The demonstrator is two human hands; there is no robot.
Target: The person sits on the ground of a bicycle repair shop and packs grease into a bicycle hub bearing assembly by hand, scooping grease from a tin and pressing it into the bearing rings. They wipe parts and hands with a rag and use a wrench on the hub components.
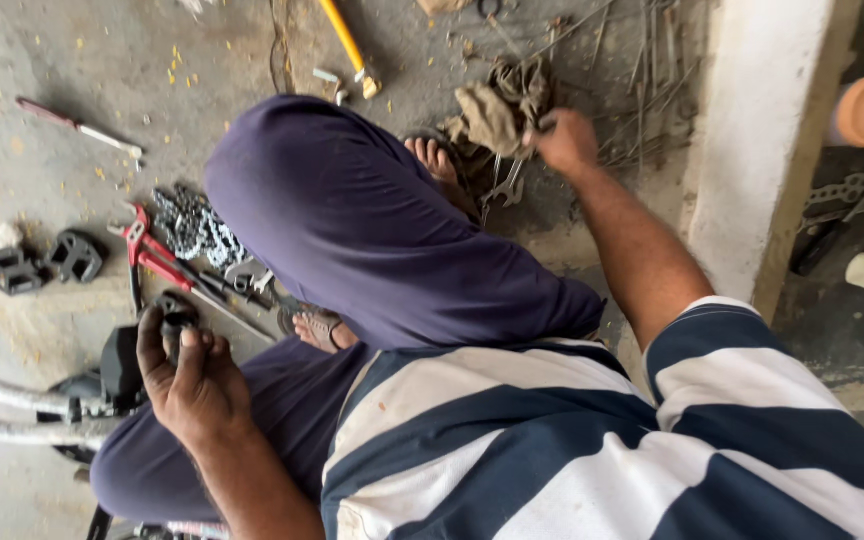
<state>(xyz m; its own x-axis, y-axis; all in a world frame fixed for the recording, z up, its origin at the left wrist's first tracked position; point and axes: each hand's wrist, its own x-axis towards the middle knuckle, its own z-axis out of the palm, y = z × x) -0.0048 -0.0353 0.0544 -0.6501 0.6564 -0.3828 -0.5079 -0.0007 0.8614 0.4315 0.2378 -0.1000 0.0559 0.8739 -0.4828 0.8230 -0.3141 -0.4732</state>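
My left hand is low on the left, fingers closed around a small black round part held above the floor. My right hand reaches out at the upper right, next to a dirty brown rag. Its fingers are closed on the end of a metal spanner that hangs down toward my bare foot. My raised knee in purple trousers fills the middle of the view.
On the concrete floor lie red-handled pliers, a bicycle chain, two black pedals, a screwdriver and a yellow-handled tool. Thin metal spokes lie by a white wall post. Bicycle handlebars sit at lower left.
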